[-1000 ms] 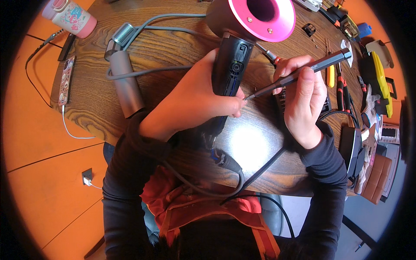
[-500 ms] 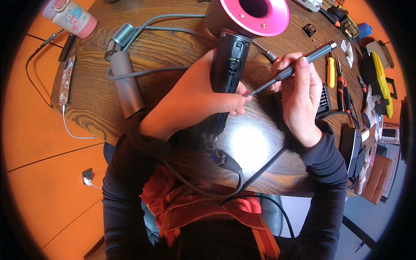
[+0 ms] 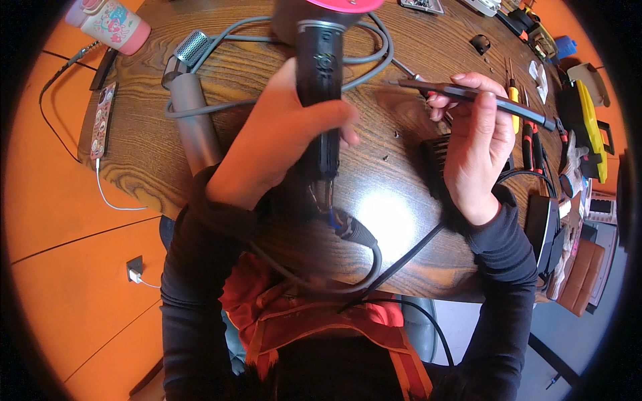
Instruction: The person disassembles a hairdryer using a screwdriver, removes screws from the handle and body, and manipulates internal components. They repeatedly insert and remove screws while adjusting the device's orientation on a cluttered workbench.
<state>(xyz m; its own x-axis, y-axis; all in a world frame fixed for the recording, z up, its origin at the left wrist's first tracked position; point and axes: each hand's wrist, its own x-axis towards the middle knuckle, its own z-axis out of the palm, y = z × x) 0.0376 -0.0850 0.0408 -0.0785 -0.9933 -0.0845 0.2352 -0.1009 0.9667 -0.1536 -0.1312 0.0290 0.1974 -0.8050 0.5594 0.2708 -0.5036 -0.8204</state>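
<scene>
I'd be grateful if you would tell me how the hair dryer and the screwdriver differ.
The hair dryer is thicker, with a pink rim; the screwdriver is slim and dark. In this view, the hair dryer runs nearly up and down, while the screwdriver lies closer to sideways, tip leftward. Both are held, in the left hand and right hand respectively.

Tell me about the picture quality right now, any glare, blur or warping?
Head view: white glare washes out part of the tabletop; head view: the hair dryer and the left hand look blurred, perhaps from motion; head view: the tabletop's near edge looks bowed, the corners black.
</scene>
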